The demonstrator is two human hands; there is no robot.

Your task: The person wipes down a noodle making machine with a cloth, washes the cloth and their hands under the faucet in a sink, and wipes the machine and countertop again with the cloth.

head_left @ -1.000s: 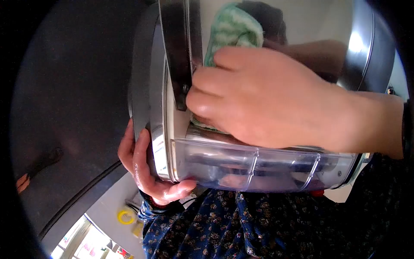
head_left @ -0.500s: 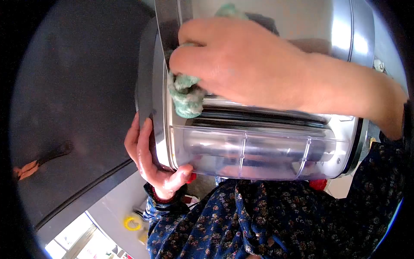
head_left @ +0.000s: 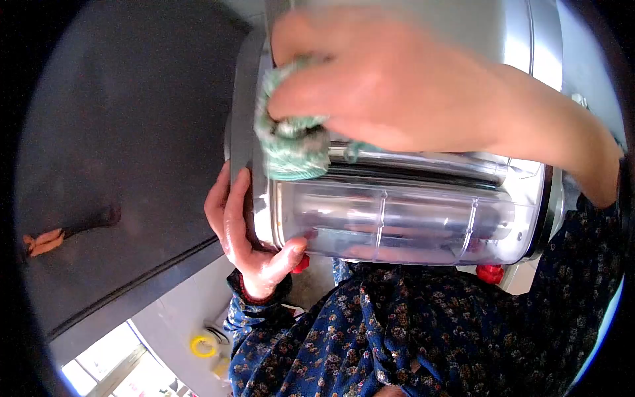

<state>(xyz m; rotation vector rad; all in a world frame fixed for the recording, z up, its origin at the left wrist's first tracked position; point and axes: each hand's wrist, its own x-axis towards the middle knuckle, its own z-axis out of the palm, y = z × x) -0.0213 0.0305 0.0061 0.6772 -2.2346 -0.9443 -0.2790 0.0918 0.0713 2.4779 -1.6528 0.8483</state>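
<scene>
No brand, number or sign can be read on the metal machine with its clear plastic cover (head_left: pixel 423 221). The dark panel (head_left: pixel 126 132) bears no legible lettering.

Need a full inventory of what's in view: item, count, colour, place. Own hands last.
Metal machine: 1, silver and white, centre
Clear cover: 1, transparent, lower front of the machine
Cloth: 1, green and whitish, bunched at the machine's left side
Red parts: 2 visible, red, at the machine's lower edge
Dark panel: 1, dark grey, left
Yellow ring: 1, yellow, lower left
Window: 1, bright white, bottom left corner
Floral top: 1, dark blue, bottom, worn
Left hand: 1, bare, gripping the machine's left edge
Right hand: 1, bare, blurred, holding the cloth
</scene>
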